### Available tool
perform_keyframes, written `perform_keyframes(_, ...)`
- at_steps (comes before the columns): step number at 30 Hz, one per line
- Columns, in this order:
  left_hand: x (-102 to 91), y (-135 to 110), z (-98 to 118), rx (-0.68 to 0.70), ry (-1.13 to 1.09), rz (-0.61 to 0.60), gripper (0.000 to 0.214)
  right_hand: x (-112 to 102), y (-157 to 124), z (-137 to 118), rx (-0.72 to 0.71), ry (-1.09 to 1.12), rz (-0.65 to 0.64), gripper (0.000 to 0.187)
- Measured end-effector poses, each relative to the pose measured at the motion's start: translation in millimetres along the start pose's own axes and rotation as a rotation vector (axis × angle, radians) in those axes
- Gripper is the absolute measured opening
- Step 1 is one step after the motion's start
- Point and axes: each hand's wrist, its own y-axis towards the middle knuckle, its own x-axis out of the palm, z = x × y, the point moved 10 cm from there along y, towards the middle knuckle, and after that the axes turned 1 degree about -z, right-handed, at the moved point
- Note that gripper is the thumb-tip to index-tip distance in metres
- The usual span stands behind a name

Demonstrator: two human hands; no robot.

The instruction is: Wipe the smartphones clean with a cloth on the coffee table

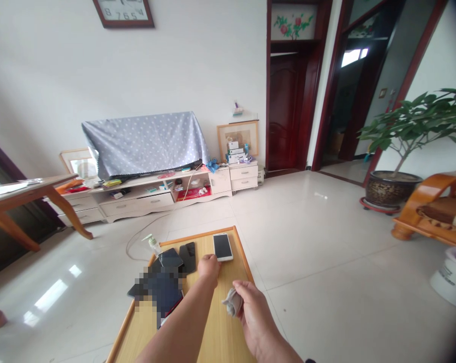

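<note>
A white smartphone [222, 247] with a dark screen is near the far right corner of the small wooden table [228, 322]. My left hand [209, 268] is closed at its lower left corner, the fingertips gripping the edge; whether the phone rests on the tabletop or is slightly raised, I cannot tell. A crumpled grey cloth [233, 302] is pinched between the thumb and fingers of my right hand [250, 300], just above the table's right side. Left of my left hand lie a black phone [188, 256] and a dark tablet-like device [171, 258].
A clear pump bottle [152, 244] stands at the table's far left edge. Other dark items nearby are partly pixelated. Beyond the tiled floor is a low white cabinet [144, 202] with a cloth-covered object [148, 141]. A potted plant [388, 189] and wooden chair [435, 212] stand right.
</note>
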Motion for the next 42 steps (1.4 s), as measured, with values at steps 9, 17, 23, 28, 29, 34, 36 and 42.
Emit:
perform_keyframes(9, -1.6, -7.5, 6.5, 0.074, 0.164, 0.029, 0.036, -2.7, 1.4, 0.6, -0.004, -0.010, 0.010, 0.029)
perform_keyframes(17, -48.5, -51.4, 29.8, 0.376, 0.357, 0.209, 0.029, 3.2, -6.0, 7.2, -0.010, -0.134, -0.034, 0.028)
perform_keyframes(23, -130.3, -98.7, 28.6, 0.440, 0.587, 0.553, 0.060, 11.8, -16.6, 21.5, -0.015, -0.237, -0.098, 0.033)
perform_keyframes(28, -189.7, -86.0, 0.8, 0.192, 0.672, 0.651, 0.083, 18.5, -26.0, 30.9, -0.030, -0.313, -0.122, 0.033)
perform_keyframes(29, -197.5, -82.0, -3.6, 0.163, 0.667, 0.650, 0.087, 19.8, -27.5, 32.1, -0.034, -0.323, -0.126, 0.033)
perform_keyframes(34, -214.7, -69.5, -15.6, 0.110, 0.656, 0.617, 0.098, 27.7, -33.6, 34.8, -0.047, -0.340, -0.148, 0.032)
perform_keyframes(36, -215.1, -67.1, -17.1, 0.108, 0.655, 0.602, 0.097, 29.6, -34.9, 34.2, -0.052, -0.350, -0.146, 0.033)
perform_keyframes(42, -216.0, -63.8, -16.0, 0.099, 0.664, 0.598, 0.092, 31.3, -31.5, 33.5, -0.050, -0.364, -0.146, 0.032)
